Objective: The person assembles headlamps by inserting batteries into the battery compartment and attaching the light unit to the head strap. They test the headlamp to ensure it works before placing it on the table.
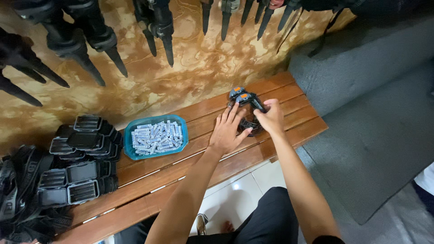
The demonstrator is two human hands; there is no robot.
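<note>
A: Wooden slatted bench (181, 171) against a marbled tan wall (190, 68), white floor tile under the near edge, grey mat (375, 135) to the right. What's closest?

B: Person's dark-clad lap at the bottom edge, both bare forearms running up from it to the far right part of the bench

A: Hands?

B: Left hand (227, 131) flat, fingers spread, pressing on the strap of a black headlamp (246, 108). Right hand (270, 118) just beside it, fingers curled over the headlamp body. Hands close together, almost touching. Can't tell if the right one is really clamped or only resting

A: Headlamp position?

B: On the bench near its far right end, two orange-topped lamp pieces poking out beyond the fingertips

A: Rest?

B: Teal tray (128, 142) of small silver batteries mid-bench, left of the hands, well apart from them. Further left, a pile of open black battery cases (74, 176) with tangled straps at the left edge. Beyond, black tripod legs (90, 40) hang across the wall at the top
</note>
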